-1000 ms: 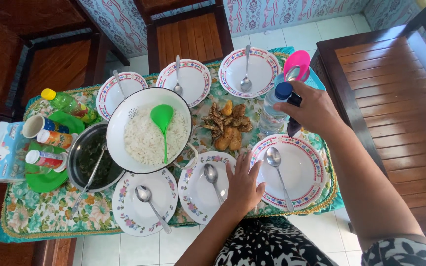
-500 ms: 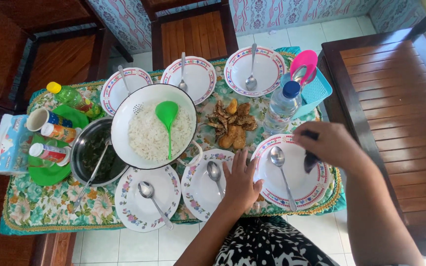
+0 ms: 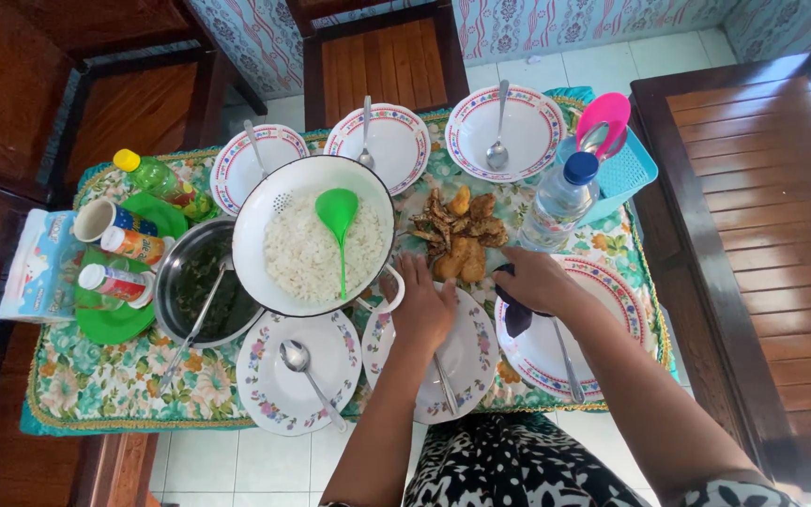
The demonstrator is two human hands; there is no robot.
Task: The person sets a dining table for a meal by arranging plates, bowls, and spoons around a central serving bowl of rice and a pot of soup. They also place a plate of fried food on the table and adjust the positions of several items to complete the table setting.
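Your left hand (image 3: 421, 310) lies open, palm down, on the flowered plate (image 3: 434, 352) at the middle of the desk's near edge, its fingers reaching toward the handle of the big white rice bowl (image 3: 313, 235). A spoon (image 3: 445, 383) pokes out from under that hand, toward you. Your right hand (image 3: 532, 282) is closed around a dark object (image 3: 516, 314), which hangs over the left rim of the red-rimmed plate (image 3: 612, 300) at the near right corner; what the object is cannot be told. Just beyond both hands sits the pile of fried food (image 3: 457, 239), right on the floral cloth (image 3: 105, 385) covering the desk. A green ladle (image 3: 338, 214) rests in the rice, and a metal bowl of dark greens (image 3: 201, 286) sits touching the rice bowl on its left. A water bottle (image 3: 560, 199) with a blue cap stands beyond your right hand, beside a blue basket (image 3: 633, 169) at the far right corner. Another flowered plate with a spoon (image 3: 298, 371) lies left of your left hand, along the near edge.
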